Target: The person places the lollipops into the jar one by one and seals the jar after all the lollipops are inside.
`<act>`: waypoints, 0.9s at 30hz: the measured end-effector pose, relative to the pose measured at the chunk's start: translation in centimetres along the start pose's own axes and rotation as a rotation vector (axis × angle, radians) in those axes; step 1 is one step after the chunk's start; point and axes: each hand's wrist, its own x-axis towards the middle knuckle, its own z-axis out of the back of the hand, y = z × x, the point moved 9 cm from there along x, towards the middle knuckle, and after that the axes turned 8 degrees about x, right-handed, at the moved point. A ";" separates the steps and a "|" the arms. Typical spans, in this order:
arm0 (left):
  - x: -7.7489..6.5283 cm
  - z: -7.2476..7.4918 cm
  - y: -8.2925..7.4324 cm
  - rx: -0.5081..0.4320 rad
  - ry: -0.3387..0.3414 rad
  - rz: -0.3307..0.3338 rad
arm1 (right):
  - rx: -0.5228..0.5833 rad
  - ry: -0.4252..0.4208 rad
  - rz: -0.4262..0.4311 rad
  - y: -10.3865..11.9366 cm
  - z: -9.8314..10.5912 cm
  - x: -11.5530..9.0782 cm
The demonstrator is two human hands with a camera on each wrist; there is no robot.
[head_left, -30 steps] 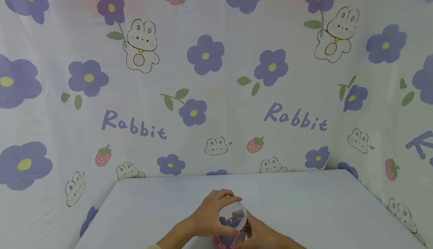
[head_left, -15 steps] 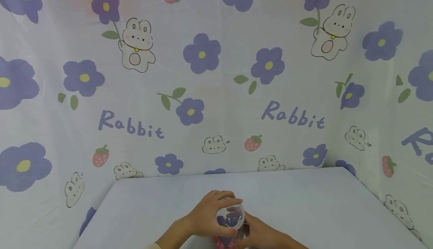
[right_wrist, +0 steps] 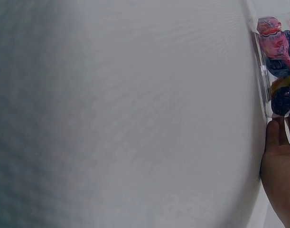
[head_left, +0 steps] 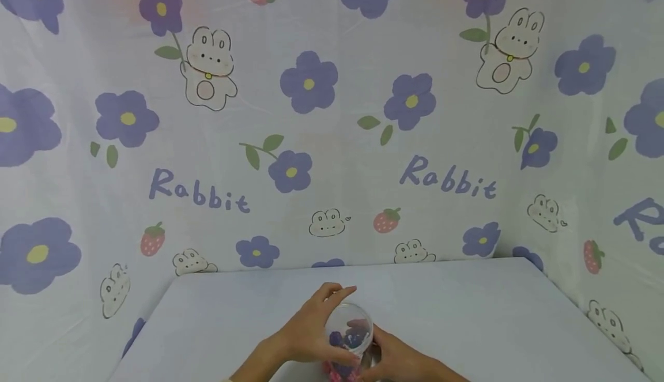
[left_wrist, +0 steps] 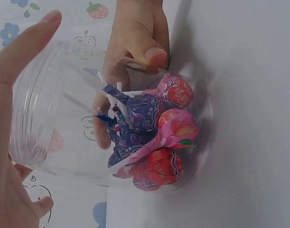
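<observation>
A clear plastic jar (head_left: 349,315) stands upright on the white table, with a ridged clear top (left_wrist: 33,118). Inside lie several wrapped lollipops (left_wrist: 179,127) in pink, red and dark blue, with white sticks. My left hand (head_left: 303,333) surrounds the jar's top with thumb and fingers spread; the raised index finger is apart from the rim. On the opposite side my right hand (head_left: 402,360) holds the jar's body, its thumb on the near side and fingers behind. Only part of the right hand (right_wrist: 280,173) and the jar's lower end show in the right wrist view.
The white table (head_left: 467,307) spreads around the jar. Behind it and at both sides hangs a white cloth (head_left: 342,134) printed with purple flowers, rabbits and strawberries.
My left hand's fingers have spread and lifted off the jar's top, and the hand has shifted slightly left. The right hand keeps its hold on the jar. The view shifted slightly.
</observation>
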 end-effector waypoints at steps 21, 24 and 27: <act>-1.0 -0.9 2.3 -0.366 0.149 0.053 | 0.043 -0.074 -0.103 -1.2 0.4 -0.2; -1.5 -0.8 2.4 -0.355 0.065 0.083 | 0.027 -0.075 -0.095 -1.0 0.6 -0.2; -2.0 -0.8 2.5 -0.335 -0.032 0.122 | -0.006 -0.067 -0.061 -0.6 0.5 0.0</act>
